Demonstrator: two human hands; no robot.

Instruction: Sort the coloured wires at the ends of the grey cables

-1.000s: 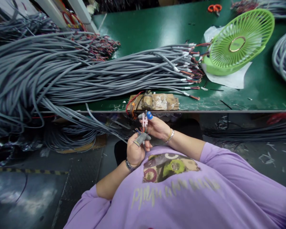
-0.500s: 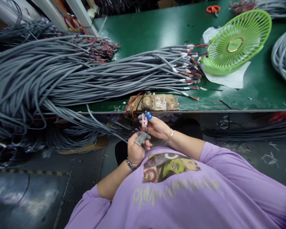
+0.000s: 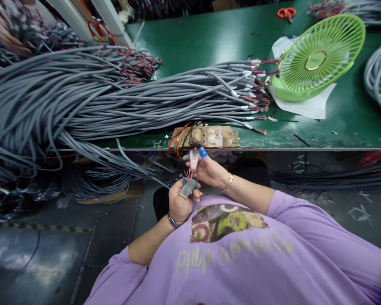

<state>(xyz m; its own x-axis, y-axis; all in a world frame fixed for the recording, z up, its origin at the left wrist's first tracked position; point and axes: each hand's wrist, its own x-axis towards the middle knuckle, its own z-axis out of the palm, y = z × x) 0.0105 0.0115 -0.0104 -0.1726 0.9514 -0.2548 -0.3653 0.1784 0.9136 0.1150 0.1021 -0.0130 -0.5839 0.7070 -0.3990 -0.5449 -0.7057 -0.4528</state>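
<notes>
A gray cable end, its colored wires fanned out and bare, is being held just below the tabletop's near edge, the left hand gripping it closed while the right hand is pinching a small pink cutter above the wires. Many stripped gray cables are lying piled across the tabletop's left side, beside a green fan at its right.

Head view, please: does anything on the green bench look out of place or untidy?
Yes. The grey cable bundle spills off the green bench at its left front edge, strands hanging toward the floor. The green fan lies tilted on crumpled white paper. Small offcuts litter the bench near the worn wooden block.
</notes>
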